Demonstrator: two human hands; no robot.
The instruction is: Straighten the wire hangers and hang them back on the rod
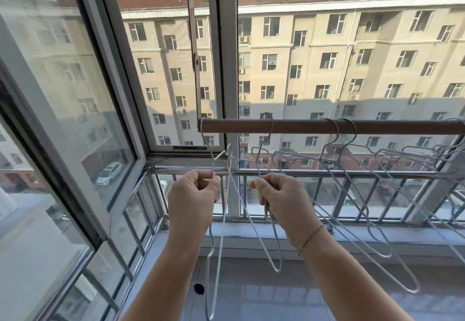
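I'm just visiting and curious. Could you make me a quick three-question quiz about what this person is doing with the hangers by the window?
1. True or false: the left hand and the right hand are both closed on hanger wire.
2. Where is the hook of the bent hanger in the left hand? A) lying on the floor B) over the left end of the wooden rod C) on the metal railing
3. Fill in: the other hangers hang to the ____ of the hands.

Key: 1 true; 2 B; 3 right.
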